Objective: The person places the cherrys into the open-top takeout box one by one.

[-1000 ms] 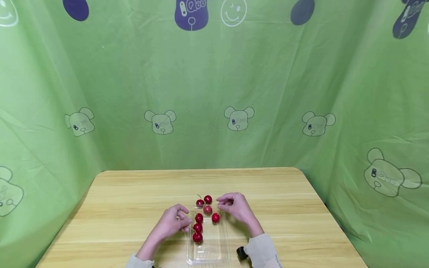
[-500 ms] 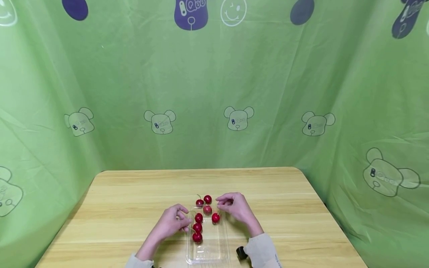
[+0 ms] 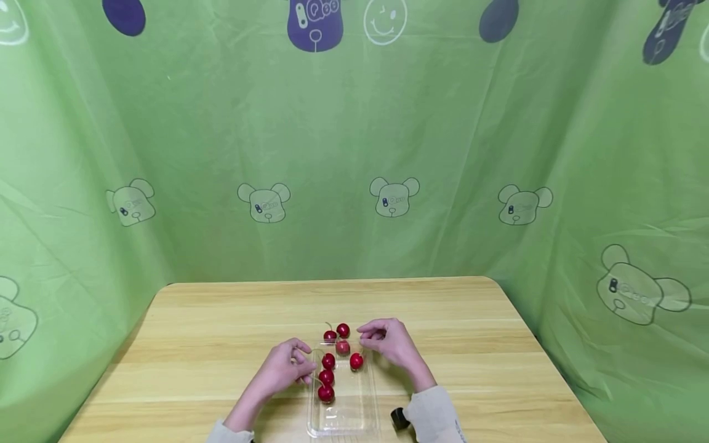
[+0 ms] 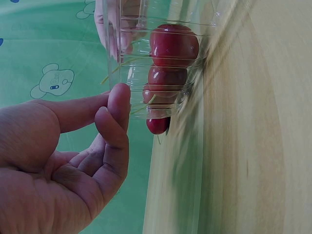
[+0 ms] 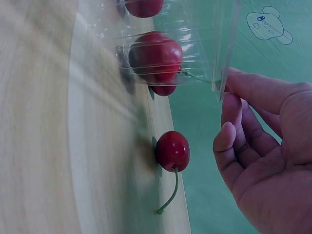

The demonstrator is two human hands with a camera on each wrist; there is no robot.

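Note:
A clear plastic tray (image 3: 368,411) lies near the table's front edge with several red cherries (image 3: 326,376) in it. Two more cherries (image 3: 343,330) lie on the wood just beyond it. My left hand (image 3: 304,366) rests at the tray's left side. In the left wrist view its thumb and forefinger (image 4: 119,105) meet against the tray wall (image 4: 117,44), with nothing seen between them. My right hand (image 3: 368,337) hovers at the tray's far right corner, fingers loosely curled. In the right wrist view a fingertip (image 5: 231,78) touches the tray rim (image 5: 226,34), next to a cherry stem. A loose cherry (image 5: 172,150) lies outside.
The wooden table (image 3: 221,332) is bare apart from the tray and cherries. Green printed cloth (image 3: 354,154) hangs behind it and on both sides. A black wrist camera (image 3: 399,418) sits at my right sleeve.

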